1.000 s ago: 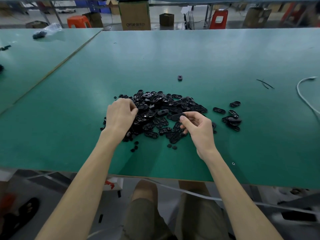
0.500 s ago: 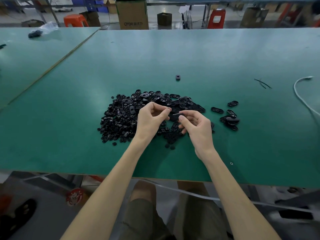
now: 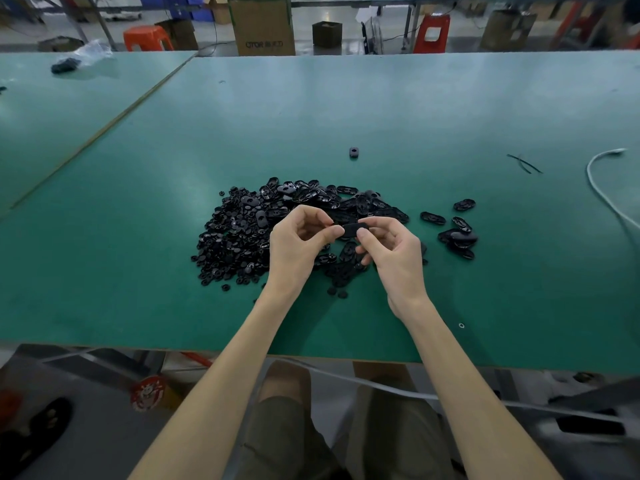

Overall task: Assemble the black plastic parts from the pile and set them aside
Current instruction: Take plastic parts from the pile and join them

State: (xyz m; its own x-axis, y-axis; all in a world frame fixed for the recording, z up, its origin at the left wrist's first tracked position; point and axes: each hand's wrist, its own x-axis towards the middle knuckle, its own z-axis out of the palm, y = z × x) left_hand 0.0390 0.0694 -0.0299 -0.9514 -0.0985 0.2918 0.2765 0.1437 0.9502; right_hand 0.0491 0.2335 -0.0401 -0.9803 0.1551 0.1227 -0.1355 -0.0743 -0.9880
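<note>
Head view: your left hand was down in the left side of the pile a second ago. Now it is up and meets your right hand above the near-right part of that pile. The hands are together, fingers curled, each pinching one end of a black oval part held flat between them, off the counter. Your right hand already had that oval part and has barely moved; only the left travelled. Whether your left fingertips also carry a small piece from the pile: cannot tell, too small and hidden by the thumb.

Judgement: the pick is over and you are in the joining step, pressing something into the oval part. It is not set aside yet.

The pile sits mid-counter, with small round bits toward the left and oval shells toward the far and right sides. A separate cluster of oval pieces lies right of the pile, apart from it and near your right hand. It looks like the drop spot, so the next move is probably a short carry to the right. There are few pieces there against the pile, so the task looks early.

Also on the counter: a lone black piece on the far side of the pile, and thin black strands and a white cable at far right. A cardboard box stands beyond the far edge.
</note>
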